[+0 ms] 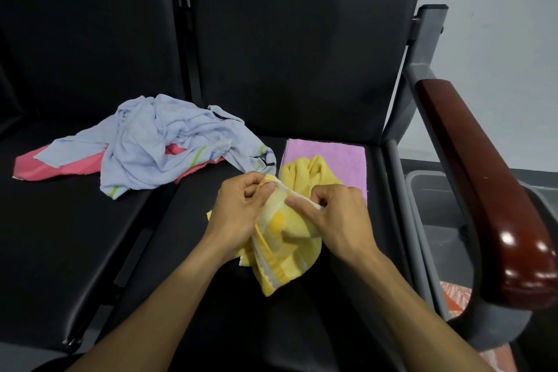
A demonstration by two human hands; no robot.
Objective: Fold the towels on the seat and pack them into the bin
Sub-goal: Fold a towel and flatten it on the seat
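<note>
A: Item, your hands?
B: Your left hand (238,205) and right hand (338,214) both pinch the yellow towel (283,254), bunched above the black seat (302,93).
A: Bin?
B: Grey bin (428,190), right, beyond the armrest (483,178).

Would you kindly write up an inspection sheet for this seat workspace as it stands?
Surface: black seats, two cushions side by side.
Job's things: yellow towel held up, crumpled; purple towel folded flat behind it; light blue towel heaped over pink towel; grey bin right of the seat, contents hidden.
Clutter: nothing seen.
Grippers: left hand and right hand both pinch the yellow towel's edge.
Cables: nothing seen.
Surroundings: wooden armrest, pale wall.
</note>
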